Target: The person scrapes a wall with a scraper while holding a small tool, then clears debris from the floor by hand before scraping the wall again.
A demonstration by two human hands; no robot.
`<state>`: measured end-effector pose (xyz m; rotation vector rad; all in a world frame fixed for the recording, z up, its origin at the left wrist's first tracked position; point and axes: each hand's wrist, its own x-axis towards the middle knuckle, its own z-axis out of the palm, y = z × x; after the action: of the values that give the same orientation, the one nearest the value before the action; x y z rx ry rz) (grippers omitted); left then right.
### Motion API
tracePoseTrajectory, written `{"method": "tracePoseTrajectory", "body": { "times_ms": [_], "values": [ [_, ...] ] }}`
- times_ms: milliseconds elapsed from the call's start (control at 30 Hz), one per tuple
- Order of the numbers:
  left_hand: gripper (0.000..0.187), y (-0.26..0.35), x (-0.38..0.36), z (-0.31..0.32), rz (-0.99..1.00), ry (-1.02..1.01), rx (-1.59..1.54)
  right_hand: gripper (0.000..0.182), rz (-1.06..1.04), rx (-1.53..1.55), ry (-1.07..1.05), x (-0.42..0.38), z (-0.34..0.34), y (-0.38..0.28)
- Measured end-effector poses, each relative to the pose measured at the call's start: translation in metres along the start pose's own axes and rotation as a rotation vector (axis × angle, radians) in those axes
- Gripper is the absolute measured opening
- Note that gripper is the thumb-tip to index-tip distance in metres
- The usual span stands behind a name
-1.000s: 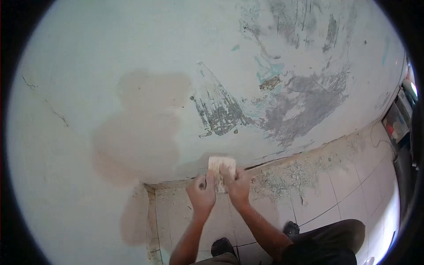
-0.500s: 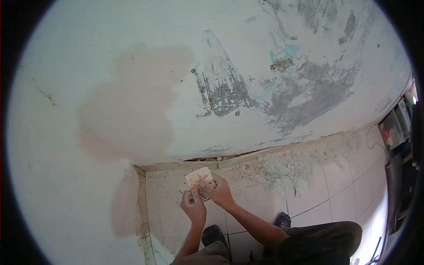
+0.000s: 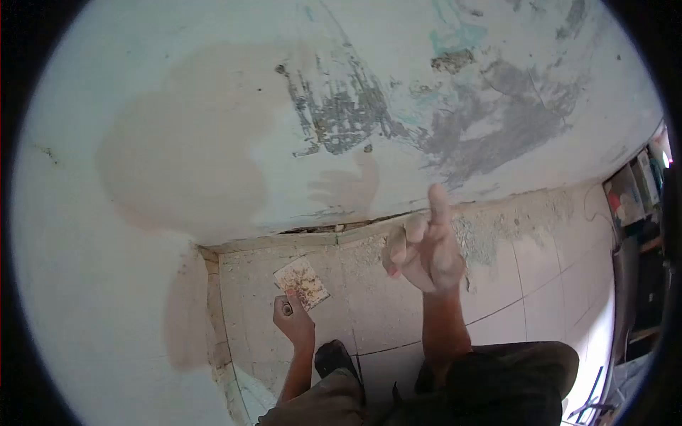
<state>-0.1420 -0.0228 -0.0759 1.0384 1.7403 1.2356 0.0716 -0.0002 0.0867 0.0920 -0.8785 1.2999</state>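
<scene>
My left hand [image 3: 293, 323] is closed round what looks like a scraper. Its squarish, pale flat plate [image 3: 307, 278] is speckled with brown, and a dark round end shows in my fist. My thumb lies at the plate's near edge. My right hand [image 3: 430, 248] is raised, dusty and holding nothing, one finger stretched up and the others loosely bent apart. It is away from the scraper, in front of the wall's lower edge. Ahead, the pale wall [image 3: 284, 163] has scraped grey patches [image 3: 497, 128].
Crumbled debris [image 3: 477, 241] lies on the tiled floor [image 3: 497, 291] along the wall. A cracked gap [image 3: 320, 229] runs at the wall's foot. My shoe [image 3: 332, 357] is below my hands. Shelving with boxes [image 3: 629, 192] stands at the right.
My right hand has let go of the flat plate and moved up and right, its fingers opening. My left hand keeps the scraper. The view has shifted slightly.
</scene>
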Motion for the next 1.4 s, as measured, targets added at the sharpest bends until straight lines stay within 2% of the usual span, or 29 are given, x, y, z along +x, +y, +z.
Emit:
{"method": "tracePoseTrajectory", "body": {
  "times_ms": [33, 100, 167, 233, 300, 333, 400, 433, 500, 533, 600, 633, 700, 733, 767, 833, 900, 967, 1000, 1067, 1100, 1167, 1233, 1300, 1333, 1367, 1400],
  "values": [
    [0.034, 0.01, -0.002, 0.003, -0.003, 0.002, -0.003, 0.047, -0.005, -0.005, 0.015, -0.006, -0.011, 0.01],
    [0.033, 0.01, 0.0, 0.001, -0.013, 0.005, -0.012, 0.043, 0.181, 0.137, 0.375, -0.02, -0.04, 0.044],
    [0.032, 0.009, 0.0, 0.0, -0.052, -0.038, -0.103, 0.038, 0.497, -0.063, 0.555, -0.035, -0.049, 0.077],
    [0.031, 0.011, -0.003, 0.0, 0.002, -0.001, -0.099, 0.032, 0.697, -0.144, 0.637, -0.045, -0.029, 0.092],
    [0.03, 0.015, 0.001, -0.004, 0.037, -0.001, -0.102, 0.027, 0.772, -0.325, 0.524, -0.044, -0.014, 0.096],
    [0.029, 0.02, 0.002, -0.004, -0.008, 0.035, -0.14, 0.027, 0.751, -0.338, 0.551, -0.041, -0.006, 0.094],
    [0.029, 0.033, 0.0, -0.006, -0.07, 0.066, -0.126, 0.023, 0.659, -0.291, 0.236, -0.034, 0.005, 0.086],
    [0.029, 0.028, 0.002, -0.004, -0.061, 0.043, -0.129, 0.023, 0.641, -0.305, 0.247, -0.032, 0.006, 0.082],
    [0.032, 0.015, 0.008, -0.003, 0.163, 0.104, -0.158, 0.023, 0.572, -0.155, 0.151, -0.029, 0.008, 0.079],
    [0.032, 0.019, 0.008, -0.003, 0.165, 0.122, -0.155, 0.023, 0.579, -0.144, 0.138, -0.028, 0.007, 0.078],
    [0.035, 0.029, 0.005, -0.007, 0.145, 0.086, -0.101, 0.02, 0.623, -0.184, 0.465, -0.029, 0.001, 0.078],
    [0.035, 0.029, 0.006, -0.014, 0.146, 0.11, -0.095, 0.02, 0.636, -0.169, 0.449, -0.032, -0.004, 0.086],
    [0.036, 0.033, 0.008, -0.01, 0.134, 0.09, -0.118, 0.017, 0.523, -0.756, 0.584, -0.041, -0.017, 0.087],
    [0.037, 0.047, 0.005, -0.007, -0.064, 0.115, -0.154, 0.017, 0.508, -0.766, 0.597, -0.04, -0.018, 0.078],
    [0.037, 0.045, 0.007, -0.006, -0.058, 0.11, -0.155, 0.018, 0.517, -0.741, 0.545, -0.034, -0.016, 0.069],
    [0.038, 0.035, 0.012, -0.015, 0.084, 0.104, -0.145, 0.021, 0.534, -0.693, 0.481, -0.021, -0.005, 0.049],
    [0.039, 0.032, 0.015, -0.018, 0.083, 0.111, -0.141, 0.02, 0.316, -0.664, 0.393, -0.007, 0.009, 0.015],
    [0.039, 0.033, 0.014, -0.018, 0.075, 0.105, -0.144, 0.017, -0.056, -0.364, 0.424, -0.006, 0.005, -0.002],
    [0.039, 0.036, 0.013, -0.018, 0.064, 0.11, -0.128, 0.017, -0.063, -0.369, 0.423, -0.003, 0.002, -0.009],
    [0.04, 0.035, 0.013, -0.019, 0.061, 0.114, -0.119, 0.014, -0.264, -0.325, 0.642, 0.005, -0.005, -0.018],
    [0.04, 0.026, 0.016, -0.019, 0.092, 0.107, -0.107, 0.014, -0.269, -0.324, 0.634, 0.003, -0.01, -0.01],
    [0.04, 0.029, 0.018, -0.019, 0.131, 0.111, -0.098, 0.015, -0.071, -0.925, 0.995, -0.01, -0.025, 0.027],
    [0.036, 0.056, 0.011, -0.016, 0.085, 0.115, -0.24, 0.023, 0.161, -0.97, 0.727, -0.022, -0.041, 0.062],
    [0.034, 0.096, 0.009, -0.014, 0.076, 0.183, -0.27, 0.026, 0.314, -1.201, 0.375, -0.01, -0.036, 0.073],
    [0.032, 0.11, 0.01, -0.012, 0.051, 0.256, -0.308, 0.026, 0.3, -1.202, 0.392, -0.002, -0.029, 0.07],
    [0.032, 0.115, 0.014, -0.014, 0.055, 0.246, -0.308, 0.031, 0.34, -1.234, 0.199, 0.009, -0.019, 0.063],
    [0.03, 0.119, 0.017, -0.016, 0.174, 0.224, -0.337, 0.035, 0.38, -1.257, -0.013, 0.019, -0.009, 0.055]
  ]
}}
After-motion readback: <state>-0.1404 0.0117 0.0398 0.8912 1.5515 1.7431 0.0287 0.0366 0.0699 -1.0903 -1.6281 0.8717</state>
